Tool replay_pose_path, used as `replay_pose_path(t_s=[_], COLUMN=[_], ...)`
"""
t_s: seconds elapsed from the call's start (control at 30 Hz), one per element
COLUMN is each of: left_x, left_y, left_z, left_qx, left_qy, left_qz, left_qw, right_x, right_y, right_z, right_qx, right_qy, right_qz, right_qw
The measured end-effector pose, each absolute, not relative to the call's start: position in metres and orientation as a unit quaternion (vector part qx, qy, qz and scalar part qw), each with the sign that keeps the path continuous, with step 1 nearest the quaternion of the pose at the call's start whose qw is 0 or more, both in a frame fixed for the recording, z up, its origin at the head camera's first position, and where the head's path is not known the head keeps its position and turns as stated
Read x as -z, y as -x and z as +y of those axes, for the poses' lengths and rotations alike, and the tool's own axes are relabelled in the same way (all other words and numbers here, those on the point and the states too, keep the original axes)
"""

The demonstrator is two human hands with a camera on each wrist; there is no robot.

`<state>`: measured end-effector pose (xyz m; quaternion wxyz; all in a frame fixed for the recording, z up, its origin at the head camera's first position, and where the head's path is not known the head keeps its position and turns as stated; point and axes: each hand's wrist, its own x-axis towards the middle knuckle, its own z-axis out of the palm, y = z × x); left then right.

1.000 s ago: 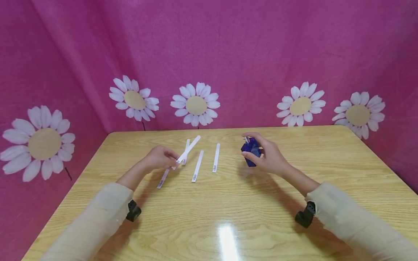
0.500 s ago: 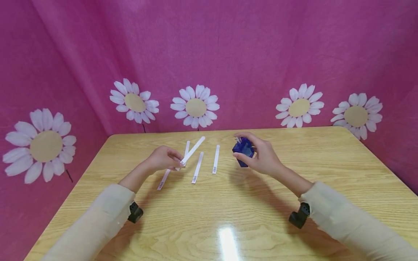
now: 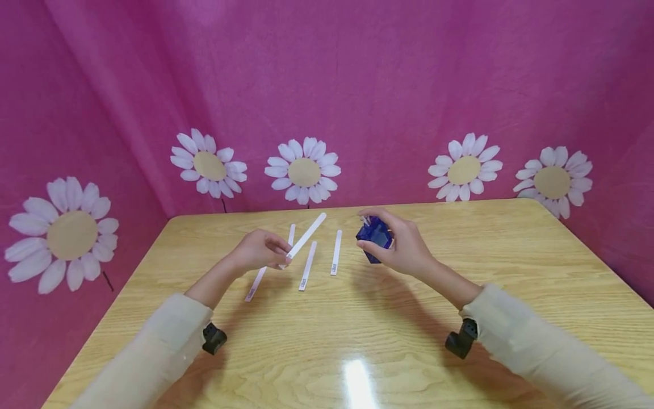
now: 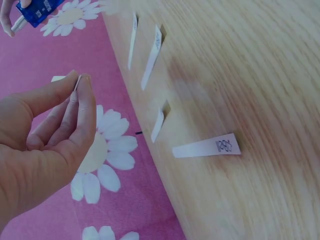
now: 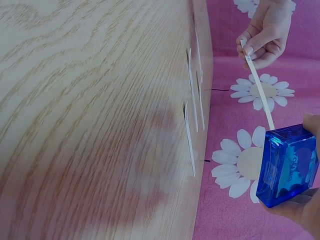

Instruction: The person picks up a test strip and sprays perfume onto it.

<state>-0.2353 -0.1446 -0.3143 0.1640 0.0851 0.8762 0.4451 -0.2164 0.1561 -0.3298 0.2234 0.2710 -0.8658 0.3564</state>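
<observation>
My left hand [image 3: 260,250] pinches the lower end of a white paper test strip [image 3: 309,233], which points up and to the right above the table. In the left wrist view the thumb and fingertips meet on the strip's thin edge. My right hand [image 3: 406,244] grips a blue glass perfume bottle [image 3: 374,237], index finger up at its spray nozzle [image 3: 365,220] and thumb under its base. The bottle [image 5: 287,167] is held off the table, tilted, with its nozzle towards the left. In the right wrist view the strip [image 5: 260,90] reaches behind the bottle's edge.
Several more white strips lie apart on the wooden table [image 3: 286,352], one of them [image 3: 307,267] just right of the left hand and another [image 3: 336,253] between the hands. A pink cloth [image 3: 378,113] with daisies hangs behind the table's far edge.
My right hand has carried the perfume bottle left, towards the strip. My left hand has shifted slightly right, and its strip has swung a little further right. The lying strips stay put.
</observation>
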Motion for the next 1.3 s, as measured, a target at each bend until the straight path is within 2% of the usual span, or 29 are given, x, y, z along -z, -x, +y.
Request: replay_pose_path(t_s=[1.07, 1.3], left_x=[0.31, 0.313], left_y=[0.235, 0.233], left_z=[-0.143, -0.145], left_qx=[-0.447, -0.447], left_qy=[-0.083, -0.079], left_qz=[0.876, 0.876], left_qw=[0.162, 0.162], right_x=[0.328, 0.329], right_y=[0.212, 0.207], right_z=[0.156, 0.159], right_qx=[-0.348, -0.358], right_qy=[-0.274, -0.269], right_qz=[-0.855, -0.859], right_qw=[0.269, 0.249])
